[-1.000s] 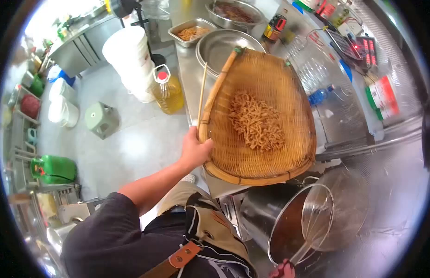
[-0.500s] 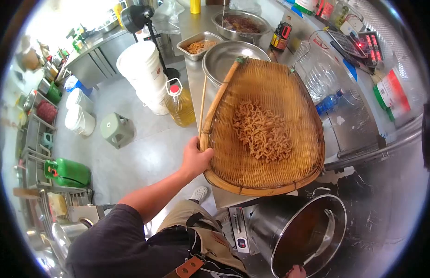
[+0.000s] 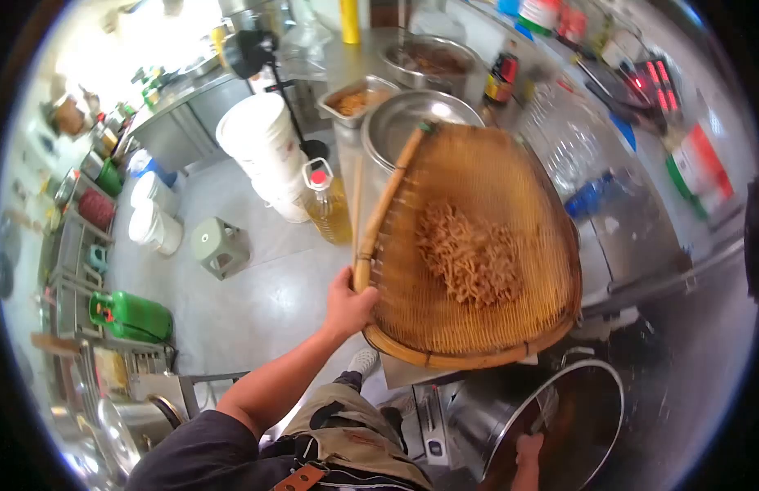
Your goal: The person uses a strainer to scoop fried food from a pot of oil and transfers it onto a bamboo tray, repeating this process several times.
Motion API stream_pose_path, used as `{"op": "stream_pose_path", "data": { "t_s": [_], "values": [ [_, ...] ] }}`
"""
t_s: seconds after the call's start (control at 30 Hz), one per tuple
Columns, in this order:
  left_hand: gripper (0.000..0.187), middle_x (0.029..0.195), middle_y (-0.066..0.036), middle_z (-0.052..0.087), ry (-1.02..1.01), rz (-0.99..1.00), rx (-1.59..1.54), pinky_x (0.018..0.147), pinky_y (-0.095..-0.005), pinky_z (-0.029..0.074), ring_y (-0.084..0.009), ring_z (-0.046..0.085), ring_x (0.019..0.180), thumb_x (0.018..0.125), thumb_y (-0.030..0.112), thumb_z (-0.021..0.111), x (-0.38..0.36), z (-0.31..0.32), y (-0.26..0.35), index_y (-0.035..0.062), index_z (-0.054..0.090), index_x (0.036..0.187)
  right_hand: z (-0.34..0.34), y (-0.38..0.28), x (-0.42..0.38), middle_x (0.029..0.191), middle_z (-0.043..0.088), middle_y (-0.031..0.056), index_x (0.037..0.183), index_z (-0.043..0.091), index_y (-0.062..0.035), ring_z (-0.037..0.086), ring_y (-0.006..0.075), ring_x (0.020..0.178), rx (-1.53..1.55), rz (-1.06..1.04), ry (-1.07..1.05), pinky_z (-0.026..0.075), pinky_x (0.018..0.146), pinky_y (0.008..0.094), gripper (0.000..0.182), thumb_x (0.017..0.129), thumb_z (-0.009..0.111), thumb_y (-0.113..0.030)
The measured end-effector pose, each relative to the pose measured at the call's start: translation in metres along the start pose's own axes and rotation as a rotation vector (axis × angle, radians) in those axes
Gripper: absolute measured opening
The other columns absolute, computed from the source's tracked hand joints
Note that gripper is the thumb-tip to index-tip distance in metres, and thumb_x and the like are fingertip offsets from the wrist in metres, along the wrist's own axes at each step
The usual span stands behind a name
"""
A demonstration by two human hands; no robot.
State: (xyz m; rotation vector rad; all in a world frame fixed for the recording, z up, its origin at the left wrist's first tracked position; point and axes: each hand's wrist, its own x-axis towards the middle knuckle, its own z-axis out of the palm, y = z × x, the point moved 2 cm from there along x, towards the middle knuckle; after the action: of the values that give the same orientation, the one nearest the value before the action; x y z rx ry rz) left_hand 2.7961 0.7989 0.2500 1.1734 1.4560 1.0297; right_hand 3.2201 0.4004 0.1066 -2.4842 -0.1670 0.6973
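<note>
My left hand (image 3: 351, 309) grips the left rim of a woven bamboo basket (image 3: 412, 327), thumb over the edge. Short brown fried strips (image 3: 469, 255) lie heaped in the middle of the basket. Below it to the right stands a tall stainless steel pot (image 3: 487, 409) with brown liquid at its bottom. My right hand (image 3: 528, 448) reaches into the mouth of this pot, fingers closed round the handle of a shiny metal utensil (image 3: 546, 407). Motion blur hides the utensil's exact shape.
Behind the basket, a steel bowl (image 3: 388, 131), a tray of orange food (image 3: 351, 103) and a basin of dark food (image 3: 433, 61) stand on the counter. An oil jug (image 3: 326, 209), white buckets (image 3: 261, 135) and a green stool (image 3: 220, 245) are at the left.
My right hand has moved up and further into the pot's mouth, carrying the metal utensil. The basket, still in my left hand, sits slightly lower in view; the whole view has shifted.
</note>
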Motion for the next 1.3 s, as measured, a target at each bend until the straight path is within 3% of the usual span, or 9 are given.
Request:
{"op": "stream_pose_path", "data": {
  "t_s": [0.07,0.1,0.2,0.4,0.6,0.97,1.13,1.2,1.3],
  "values": [
    [0.034,0.09,-0.011,0.063,0.006,0.047,0.039,0.071,-0.0324,0.05,-0.0173,0.059,0.079,0.072,0.01,0.064,0.005,-0.004,-0.002,-0.0029,0.056,0.102,-0.017,-0.08,-0.069,0.103,0.064,0.0191,0.117,0.057,0.0072,0.06,0.0261,0.094,-0.096,-0.196,-0.252,0.048,0.08,0.0362,0.041,0.078,0.064,-0.004],
    [0.035,0.088,-0.01,0.063,0.032,0.105,0.066,0.07,-0.0333,0.05,-0.0186,0.059,0.078,0.072,0.008,0.066,0.008,-0.008,-0.009,-0.0024,0.056,0.103,-0.014,-0.037,-0.051,0.103,0.064,0.025,0.118,0.056,0.0076,0.063,0.036,0.095,-0.325,-0.422,-0.273,0.049,0.081,0.0388,0.044,0.078,0.065,-0.008],
    [0.02,0.086,-0.005,0.06,-0.1,0.098,0.04,0.06,-0.0282,0.047,-0.0123,0.056,0.07,0.083,0.005,0.059,0.006,-0.006,0.006,0.0017,0.056,0.102,-0.041,-0.015,-0.083,0.104,0.059,0.0327,0.108,0.053,0.0059,0.056,0.0481,0.101,-0.622,-0.423,-0.291,0.046,0.087,0.051,0.038,0.076,0.062,-0.013],
    [0.025,0.094,-0.006,0.06,-0.167,0.018,-0.18,0.073,-0.0275,0.046,-0.0145,0.055,0.082,0.082,0.004,0.057,0.013,-0.003,-0.001,-0.0019,0.056,0.105,-0.119,-0.008,-0.138,0.102,0.059,0.0316,0.121,0.047,0.0096,0.058,0.0447,0.103,-0.775,-0.209,-0.367,0.048,0.09,0.046,0.058,0.07,0.067,-0.006],
    [0.026,0.096,-0.007,0.061,-0.153,-0.033,-0.234,0.076,-0.0299,0.048,-0.0171,0.058,0.087,0.083,0.006,0.056,0.014,-0.004,-0.001,-0.0021,0.058,0.107,-0.181,-0.027,-0.183,0.098,0.059,0.0307,0.132,0.04,0.0102,0.058,0.0462,0.098,-0.536,-0.34,-0.058,0.049,0.084,0.0471,0.067,0.072,0.064,-0.006],
    [0.022,0.096,-0.008,0.06,-0.147,0.039,-0.011,0.076,-0.031,0.048,-0.018,0.059,0.088,0.086,0.01,0.056,0.021,-0.018,-0.004,-0.0016,0.06,0.105,-0.124,-0.004,0.007,0.094,0.059,0.0304,0.132,0.041,0.004,0.062,0.0456,0.085,-0.769,-0.443,-0.184,0.051,0.075,0.0503,0.055,0.085,0.062,-0.013],
    [0.021,0.098,-0.009,0.061,-0.181,0.375,0.328,0.077,-0.031,0.049,-0.0206,0.061,0.09,0.087,0.011,0.056,0.005,-0.011,0.004,-0.0015,0.061,0.103,-0.13,0.032,0.045,0.099,0.062,0.03,0.122,0.048,0.0067,0.068,0.034,0.084,-1.142,-0.411,-0.119,0.057,0.069,0.0425,0.038,0.088,0.055,-0.01],
    [0.021,0.101,-0.011,0.061,-0.23,0.813,0.841,0.079,-0.0315,0.049,-0.0225,0.061,0.092,0.086,0.009,0.057,0.019,-0.024,-0.003,-0.0011,0.062,0.104,-0.148,0.054,0.055,0.1,0.062,0.0317,0.12,0.05,0.0073,0.069,0.0338,0.085,-1.185,-0.317,-0.199,0.057,0.068,0.0419,0.037,0.088,0.055,-0.01],
    [0.023,0.107,-0.014,0.061,-0.276,0.898,0.868,0.083,-0.0327,0.049,-0.0246,0.061,0.097,0.085,0.004,0.056,0.024,-0.033,-0.009,0.0007,0.062,0.107,-0.17,0.068,0.044,0.096,0.064,0.0293,0.116,0.052,0.0071,0.069,0.0327,0.083,-1.228,-0.07,-0.54,0.057,0.064,0.0431,0.032,0.088,0.057,-0.008]
  ]
}}
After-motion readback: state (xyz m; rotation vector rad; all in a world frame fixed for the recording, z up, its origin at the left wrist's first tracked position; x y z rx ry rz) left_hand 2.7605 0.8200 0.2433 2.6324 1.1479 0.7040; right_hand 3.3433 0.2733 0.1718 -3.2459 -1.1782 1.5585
